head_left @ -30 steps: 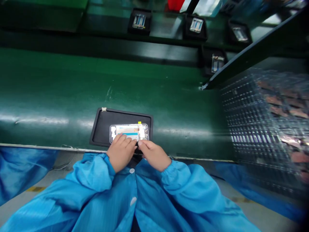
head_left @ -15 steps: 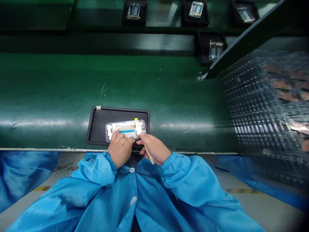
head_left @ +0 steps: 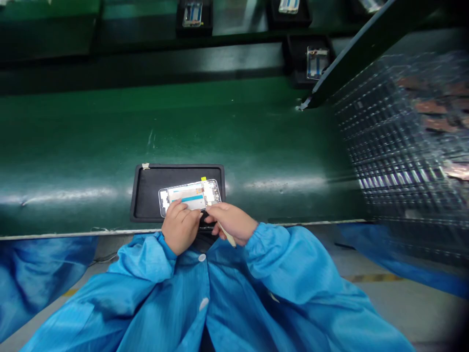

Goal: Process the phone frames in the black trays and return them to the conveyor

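White phone [head_left: 190, 192] stretches crosswise, right end farther; left hand [head_left: 181, 227] touches it, grip unclear; right hand [head_left: 235, 221] grips pale stick [head_left: 230, 238].

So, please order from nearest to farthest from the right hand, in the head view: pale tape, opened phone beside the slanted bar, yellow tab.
1. Yellow tab: just beyond, slightly left.
2. Pale tape: farther left, on the near black tray.
3. Opened phone: ahead, right, beside the slanted bar.

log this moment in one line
left hand: on opened phone | right hand: holding pale stick by phone's edge | phone: in black tray | tray: on green surface
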{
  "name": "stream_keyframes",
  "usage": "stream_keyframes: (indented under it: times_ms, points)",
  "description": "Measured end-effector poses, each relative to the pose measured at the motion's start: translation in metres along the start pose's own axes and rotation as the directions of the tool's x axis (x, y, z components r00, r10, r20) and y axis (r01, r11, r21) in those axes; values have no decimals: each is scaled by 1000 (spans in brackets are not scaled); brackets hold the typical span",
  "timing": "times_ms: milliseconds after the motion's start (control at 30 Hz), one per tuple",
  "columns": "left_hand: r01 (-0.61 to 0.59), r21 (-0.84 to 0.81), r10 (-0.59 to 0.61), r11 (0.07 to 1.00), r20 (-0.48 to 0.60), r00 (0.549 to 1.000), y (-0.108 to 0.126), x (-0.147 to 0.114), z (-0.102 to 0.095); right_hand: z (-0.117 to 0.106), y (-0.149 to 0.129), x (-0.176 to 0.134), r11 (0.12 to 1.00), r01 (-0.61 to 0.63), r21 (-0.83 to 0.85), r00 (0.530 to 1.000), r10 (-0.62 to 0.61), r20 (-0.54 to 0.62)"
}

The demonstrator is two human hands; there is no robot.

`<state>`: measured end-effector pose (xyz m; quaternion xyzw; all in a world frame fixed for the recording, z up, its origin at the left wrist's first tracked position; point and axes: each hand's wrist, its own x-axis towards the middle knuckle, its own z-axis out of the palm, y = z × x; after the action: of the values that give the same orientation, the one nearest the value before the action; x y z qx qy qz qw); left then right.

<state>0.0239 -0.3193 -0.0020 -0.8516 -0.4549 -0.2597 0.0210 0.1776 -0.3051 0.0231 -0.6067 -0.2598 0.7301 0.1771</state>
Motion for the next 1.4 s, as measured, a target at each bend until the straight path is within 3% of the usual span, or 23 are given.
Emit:
stream_keyframes:
  times_ms: [100, 167, 267, 367, 467, 600, 767, 967, 1267, 1400]
  points:
    - [28, 38, -29, 999, 28, 999, 3, 3, 0, -5, 2, 6, 984, 119, 134, 983, -98, -153]
    - [40, 68, -46, 997, 95, 994, 6, 6, 1, -10, 5, 12, 948, 252, 197, 939, -190, -286]
    - [56, 94, -71, 994, 164, 984, 8, 8, 4, -13, 7, 17, 874, 445, 195, 833, -324, -449]
    - [78, 103, -96, 992, 180, 979, 8, 8, 7, -9, 9, 18, 824, 566, 14, 683, -460, -567]
    - [91, 108, -109, 990, 181, 977, 9, 8, 8, -1, 14, 19, 762, 634, -135, 559, -571, -602]
    - [102, 121, -125, 987, 203, 971, 10, 10, 7, 6, 24, 26, 679, 699, -225, 461, -668, -584]
    - [104, 125, -129, 987, 213, 968, 11, 12, 6, 6, 34, 32, 630, 699, -337, 384, -729, -566]
    - [102, 130, -131, 986, 242, 961, 11, 13, 5, 4, 44, 36, 515, 736, -441, 256, -813, -523]
    - [136, 98, -158, 986, 274, 949, 13, 16, 4, 4, 47, 38, 441, 730, -523, 200, -868, -454]
    - [144, 84, -162, 986, 279, 946, 12, 16, 2, 4, 39, 31, 430, 697, -574, 200, -885, -421]
